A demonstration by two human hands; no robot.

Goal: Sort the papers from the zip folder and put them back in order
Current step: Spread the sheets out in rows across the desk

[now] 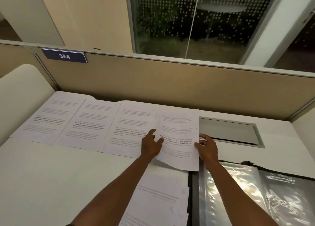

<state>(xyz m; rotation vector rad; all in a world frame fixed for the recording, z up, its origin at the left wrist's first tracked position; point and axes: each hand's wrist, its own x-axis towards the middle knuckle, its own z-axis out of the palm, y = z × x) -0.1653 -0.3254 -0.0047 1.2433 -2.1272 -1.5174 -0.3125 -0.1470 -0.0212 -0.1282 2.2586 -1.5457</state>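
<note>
Sorting step: a sheet [179, 140] is being pinched at both edges by left hand [150, 144] and right hand [208, 148], lifted off the surface [51, 183]. Likely next: it needs laying right of the row [81, 121]; zip folder [255, 195] sits near right of fingers.

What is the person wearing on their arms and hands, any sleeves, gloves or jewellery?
Nothing shows on them. Both forearms are bare up to the bottom edge of the picture, with no sleeve in view. The left hand and right hand are ungloved, and no watch, bracelet or ring can be seen.
</note>
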